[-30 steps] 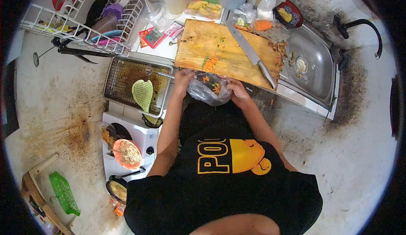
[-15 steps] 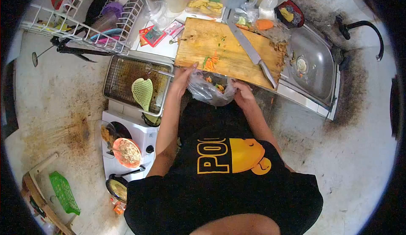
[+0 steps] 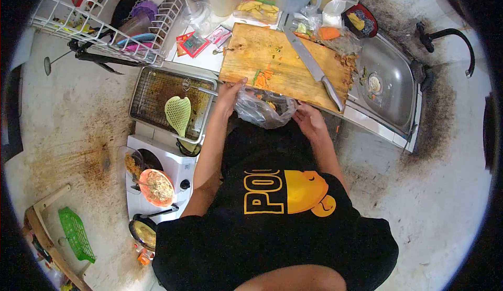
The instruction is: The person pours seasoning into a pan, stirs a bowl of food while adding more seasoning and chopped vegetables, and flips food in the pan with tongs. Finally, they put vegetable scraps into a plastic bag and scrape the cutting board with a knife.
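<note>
A clear plastic bag (image 3: 257, 114) with orange and green vegetable scraps inside hangs below the near edge of a wooden cutting board (image 3: 249, 47). My left hand (image 3: 229, 96) is closed on the bag's left side, its thumb up at the board's edge. On the opposite side, my right hand (image 3: 310, 119) pinches the bag's rim. Cut carrot pieces (image 3: 264, 77) and green bits lie on the board close to the bag's mouth. A large kitchen knife (image 3: 309, 63) rests diagonally across the board's right half, handle toward me.
To the right is a metal sink (image 3: 390, 102) with a black faucet (image 3: 445, 31). Left of the bag, a green slotted ladle (image 3: 178, 114) lies over a rack tray (image 3: 149, 99). An orange bowl (image 3: 157, 189) stands on the white stove (image 3: 181, 168). A dish rack (image 3: 165, 15) is at upper left.
The bag's mouth has tipped closer under the board's edge, hiding more of the scraps inside. My right hand has shifted slightly right and down. The knife stays put on the board.
</note>
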Action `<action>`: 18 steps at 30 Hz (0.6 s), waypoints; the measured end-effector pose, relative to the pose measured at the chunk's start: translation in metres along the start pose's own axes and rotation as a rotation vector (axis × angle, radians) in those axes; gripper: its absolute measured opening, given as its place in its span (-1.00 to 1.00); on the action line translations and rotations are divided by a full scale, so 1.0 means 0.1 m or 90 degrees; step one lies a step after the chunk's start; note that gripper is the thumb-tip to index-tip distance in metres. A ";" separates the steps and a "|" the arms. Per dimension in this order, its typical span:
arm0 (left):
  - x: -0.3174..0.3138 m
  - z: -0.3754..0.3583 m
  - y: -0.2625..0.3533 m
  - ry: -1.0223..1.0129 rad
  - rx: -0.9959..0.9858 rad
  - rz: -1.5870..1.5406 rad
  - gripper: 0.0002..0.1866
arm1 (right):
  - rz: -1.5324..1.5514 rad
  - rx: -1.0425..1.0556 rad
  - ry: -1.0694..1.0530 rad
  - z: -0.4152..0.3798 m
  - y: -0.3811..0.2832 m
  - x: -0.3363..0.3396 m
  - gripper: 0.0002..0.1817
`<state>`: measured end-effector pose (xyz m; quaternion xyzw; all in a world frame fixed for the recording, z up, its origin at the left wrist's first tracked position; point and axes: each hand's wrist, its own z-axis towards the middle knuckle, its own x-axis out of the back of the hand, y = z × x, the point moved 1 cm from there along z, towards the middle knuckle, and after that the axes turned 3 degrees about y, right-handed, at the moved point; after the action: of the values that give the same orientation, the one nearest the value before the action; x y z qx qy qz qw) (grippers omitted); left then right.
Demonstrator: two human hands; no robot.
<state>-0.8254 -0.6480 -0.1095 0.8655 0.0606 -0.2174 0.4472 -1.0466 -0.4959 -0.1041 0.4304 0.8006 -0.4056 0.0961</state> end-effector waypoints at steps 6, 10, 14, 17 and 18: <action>-0.01 0.00 0.00 -0.015 0.022 -0.003 -0.59 | -0.122 0.028 0.018 -0.11 -0.15 0.01 -0.55; -0.01 -0.01 0.01 -0.012 0.001 -0.001 -0.61 | -0.385 0.039 0.023 -0.26 -0.29 0.02 -0.57; 0.00 0.01 0.01 -0.002 0.025 -0.022 -0.68 | -0.629 0.292 0.015 -0.41 -0.62 -0.07 -0.56; 0.00 -0.01 0.03 -0.008 0.045 0.003 -0.68 | -0.831 0.565 0.273 -0.47 -0.89 -0.25 -0.55; 0.00 -0.01 0.02 -0.012 0.048 0.002 -0.68 | -0.945 0.646 0.314 -0.22 -0.87 -0.04 -0.56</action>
<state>-0.8249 -0.6485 -0.1075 0.8797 0.0470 -0.2267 0.4153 -1.1062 -0.5085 -0.0387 -0.1271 0.5956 -0.5615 -0.5602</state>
